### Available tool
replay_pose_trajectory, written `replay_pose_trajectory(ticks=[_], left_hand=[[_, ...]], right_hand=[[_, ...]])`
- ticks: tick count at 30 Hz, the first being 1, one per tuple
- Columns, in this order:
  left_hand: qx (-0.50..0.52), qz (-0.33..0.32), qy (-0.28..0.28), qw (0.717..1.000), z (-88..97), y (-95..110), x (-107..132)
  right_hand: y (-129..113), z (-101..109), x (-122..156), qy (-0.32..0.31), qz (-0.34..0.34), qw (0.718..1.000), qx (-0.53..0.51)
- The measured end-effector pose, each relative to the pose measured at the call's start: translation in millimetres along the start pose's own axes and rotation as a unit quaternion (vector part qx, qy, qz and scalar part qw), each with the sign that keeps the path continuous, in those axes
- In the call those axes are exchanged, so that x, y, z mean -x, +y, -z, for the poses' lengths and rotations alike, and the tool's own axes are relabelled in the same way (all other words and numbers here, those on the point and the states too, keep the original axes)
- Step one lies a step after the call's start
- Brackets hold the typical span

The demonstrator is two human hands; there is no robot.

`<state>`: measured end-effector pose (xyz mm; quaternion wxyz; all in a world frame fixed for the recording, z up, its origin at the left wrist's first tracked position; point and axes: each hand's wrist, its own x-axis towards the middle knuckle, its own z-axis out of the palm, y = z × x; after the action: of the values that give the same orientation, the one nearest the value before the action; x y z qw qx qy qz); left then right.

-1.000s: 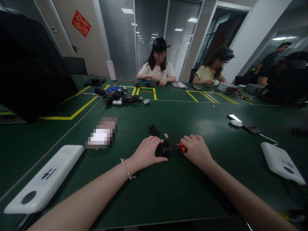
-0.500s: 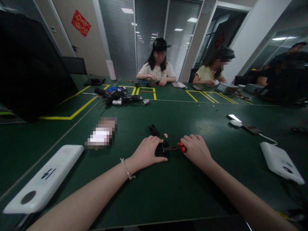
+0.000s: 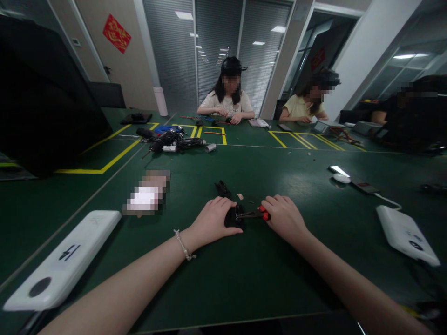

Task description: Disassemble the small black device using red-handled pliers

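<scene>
My left hand (image 3: 215,217) grips a small black part (image 3: 238,215) against the green table (image 3: 209,284), thumb on the near side and fingers on the far side. My right hand (image 3: 285,213) is closed round the red handles of a pair of pliers (image 3: 254,214). The jaws point left and reach the black part; whether they grip it I cannot tell. Just beyond my left hand lies another black piece (image 3: 222,188). A small pale scrap (image 3: 240,197) and a thin dark sliver (image 3: 251,202) rest beside it.
A long white power bank (image 3: 64,260) lies at the left, another white device (image 3: 407,235) at the right. A blurred-out phone-like item (image 3: 146,193) is left of my hands. Dark tools and cables (image 3: 171,139) lie farther back. Two people sit across the table.
Both hands, the pliers and the black part hold almost the same place. At the far right, a person in dark clothing has moved lower; the camera view has shifted slightly.
</scene>
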<state>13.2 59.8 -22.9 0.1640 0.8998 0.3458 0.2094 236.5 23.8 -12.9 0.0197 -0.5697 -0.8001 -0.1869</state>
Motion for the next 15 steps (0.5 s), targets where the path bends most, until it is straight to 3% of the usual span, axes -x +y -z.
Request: replay_pose_trajectory(ticks=[15], left_hand=[[0.009,-0.001,-0.001,1.0,1.1,-0.3,0.1]], right_hand=[[-0.4,1.1,-0.5,-0.002,-0.008,1.0,-0.007]])
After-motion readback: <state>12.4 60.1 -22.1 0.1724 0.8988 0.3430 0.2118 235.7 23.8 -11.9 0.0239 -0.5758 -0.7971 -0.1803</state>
